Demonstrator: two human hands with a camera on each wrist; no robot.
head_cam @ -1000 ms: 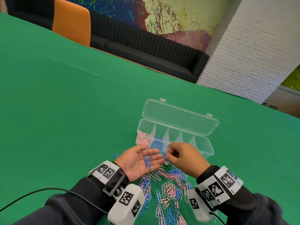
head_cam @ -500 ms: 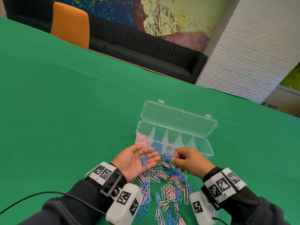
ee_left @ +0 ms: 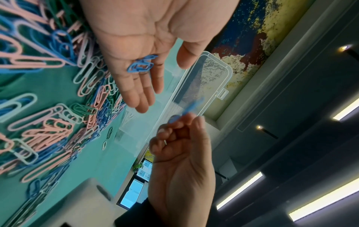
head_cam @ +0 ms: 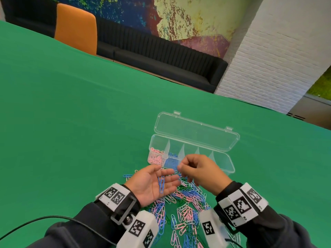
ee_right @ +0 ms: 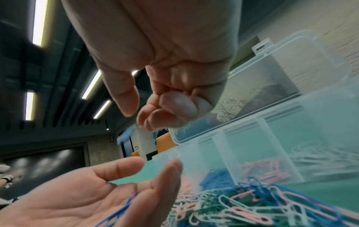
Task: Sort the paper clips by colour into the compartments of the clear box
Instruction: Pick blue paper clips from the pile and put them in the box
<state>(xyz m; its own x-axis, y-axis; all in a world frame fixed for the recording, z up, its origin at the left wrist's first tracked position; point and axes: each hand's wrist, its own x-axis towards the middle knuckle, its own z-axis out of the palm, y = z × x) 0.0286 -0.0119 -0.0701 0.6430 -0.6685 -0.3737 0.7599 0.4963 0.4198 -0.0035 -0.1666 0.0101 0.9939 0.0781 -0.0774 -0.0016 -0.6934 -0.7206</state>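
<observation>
My left hand (head_cam: 157,183) lies palm up and open over the near edge of the mixed clip pile (head_cam: 184,204), with blue paper clips (head_cam: 161,184) resting on its fingers (ee_left: 139,86). My right hand (head_cam: 180,169) hovers just right of those fingers, curled, thumb and forefinger slightly apart. A blurred blue clip (ee_right: 126,135) sits just off its fingertips (ee_left: 170,126); whether it is still pinched is unclear. Behind the hands stands the clear box (head_cam: 231,169), lid (head_cam: 197,133) open, with pink clips (head_cam: 155,156) in the leftmost compartment and blue clips (head_cam: 171,161) in the one beside it.
Pink, blue, green and pale clips (ee_left: 48,130) spread over the green cloth (head_cam: 71,131) between my wrists. A black cable (head_cam: 35,221) runs along the cloth at lower left. An orange chair (head_cam: 76,27) and a black sofa (head_cam: 161,58) stand beyond the table's far edge.
My right hand has risen from the pile and come back beside the left hand's fingertips with a blue clip. The left hand has stayed palm up with its blue clips.
</observation>
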